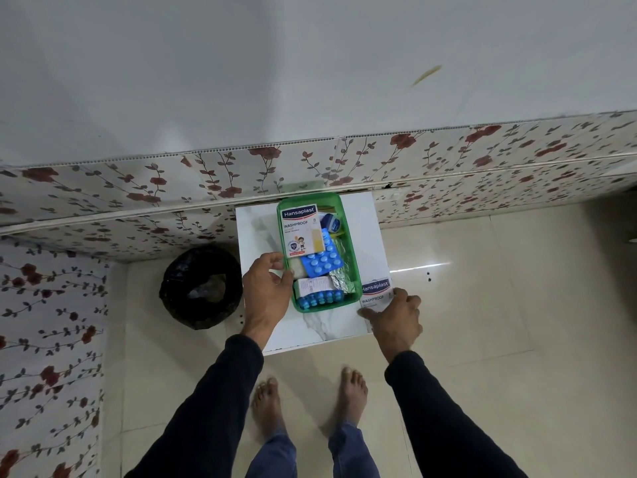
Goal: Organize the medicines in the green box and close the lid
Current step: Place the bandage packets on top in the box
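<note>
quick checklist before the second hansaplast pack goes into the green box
1. Left hand steadying the green box: ok, fingers on its left rim.
2. Right hand on the loose Hansaplast pack: ok, fingers rest on it; a firm grip cannot tell.
3. Room in the box: not ok, another Hansaplast pack, blue blister strips and a white carton already cover the bottom.
4. Box fully on the white table: ok.
5. Lid within reach: cannot tell, no lid clearly visible.
</note>
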